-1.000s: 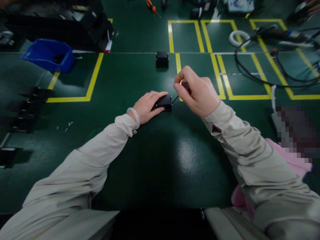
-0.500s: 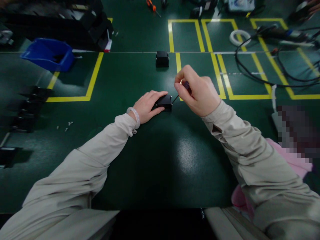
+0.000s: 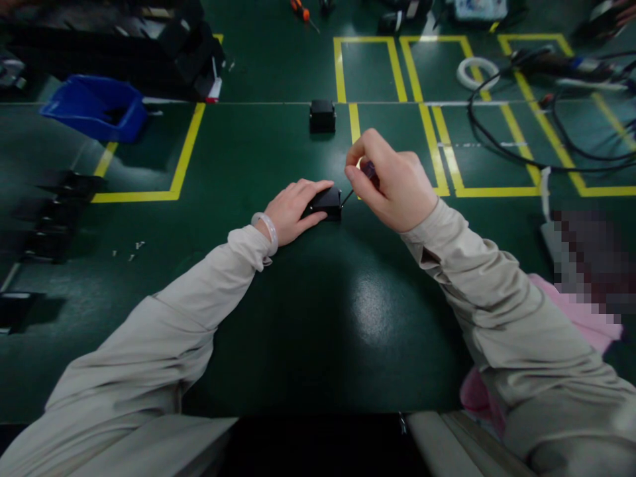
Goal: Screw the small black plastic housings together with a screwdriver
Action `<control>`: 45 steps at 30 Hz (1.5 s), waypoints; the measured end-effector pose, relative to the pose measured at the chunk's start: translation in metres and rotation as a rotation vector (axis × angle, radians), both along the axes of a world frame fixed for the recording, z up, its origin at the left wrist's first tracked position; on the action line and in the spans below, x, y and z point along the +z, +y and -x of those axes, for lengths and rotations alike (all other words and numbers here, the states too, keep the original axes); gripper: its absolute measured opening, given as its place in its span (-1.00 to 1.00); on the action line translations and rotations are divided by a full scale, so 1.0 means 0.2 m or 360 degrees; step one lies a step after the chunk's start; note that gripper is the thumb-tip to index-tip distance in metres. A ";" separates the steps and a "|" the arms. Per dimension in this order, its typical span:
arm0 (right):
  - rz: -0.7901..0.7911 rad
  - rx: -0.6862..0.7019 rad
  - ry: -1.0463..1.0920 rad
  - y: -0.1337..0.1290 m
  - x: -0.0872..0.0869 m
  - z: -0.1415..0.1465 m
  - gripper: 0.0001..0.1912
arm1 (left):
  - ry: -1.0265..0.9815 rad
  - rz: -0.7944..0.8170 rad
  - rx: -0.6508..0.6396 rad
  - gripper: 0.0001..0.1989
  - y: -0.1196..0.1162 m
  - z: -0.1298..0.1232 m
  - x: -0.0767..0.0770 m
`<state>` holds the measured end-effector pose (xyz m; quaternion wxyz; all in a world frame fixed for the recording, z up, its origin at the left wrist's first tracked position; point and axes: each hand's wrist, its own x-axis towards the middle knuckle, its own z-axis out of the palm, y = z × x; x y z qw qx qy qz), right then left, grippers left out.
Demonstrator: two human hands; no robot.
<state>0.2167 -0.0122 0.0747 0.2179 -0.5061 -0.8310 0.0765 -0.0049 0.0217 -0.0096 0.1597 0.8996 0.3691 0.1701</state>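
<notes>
My left hand (image 3: 293,212) grips a small black box (image 3: 328,201) from its left side, thumb along the near edge and fingers over the far edge, pressing it to the green table. In my right hand (image 3: 392,179) is a screwdriver (image 3: 368,169), its dark handle mostly hidden by the curled fingers. The thin shaft slants down to the left, and its tip meets the right end of the box, near a small screw. Farther back on the table stands a second black box (image 3: 322,116) of like shape, touched by neither hand.
A blue bin (image 3: 97,109) stands at the left, near black racks (image 3: 169,59). Several small screws (image 3: 136,248) lie left of my forearm. An orange screwdriver (image 3: 301,10) is at the back. Tape roll (image 3: 477,73) and black cables (image 3: 501,149) lie at the right.
Almost nothing differs. My right hand has shifted very slightly, with the screwdriver's tip still at the box's right end; my left hand and the box stay in place.
</notes>
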 end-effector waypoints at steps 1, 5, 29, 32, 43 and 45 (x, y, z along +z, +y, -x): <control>-0.0004 0.0001 -0.0003 0.00 0.00 0.00 -0.72 | 0.0003 -0.0004 -0.0001 -0.43 0.00 0.00 0.00; -0.0006 0.0004 -0.0006 0.00 0.00 0.00 -0.72 | 0.0012 -0.0014 0.0006 -0.43 0.00 0.00 0.00; -0.0018 0.0020 0.0034 -0.01 0.00 0.00 -0.75 | 0.0009 0.0003 0.0001 -0.43 0.00 0.00 0.00; -0.0020 0.0027 0.0046 -0.01 0.01 0.00 -0.77 | 0.0020 0.0008 0.0014 -0.44 0.00 0.00 0.00; -0.0011 -0.0031 -0.0002 0.02 0.00 -0.01 -0.66 | 0.0004 0.0021 0.0010 -0.43 0.00 0.00 0.00; 0.0012 -0.0052 -0.0001 0.01 0.01 -0.01 -0.69 | -0.0003 0.0029 0.0005 -0.44 0.00 0.00 0.00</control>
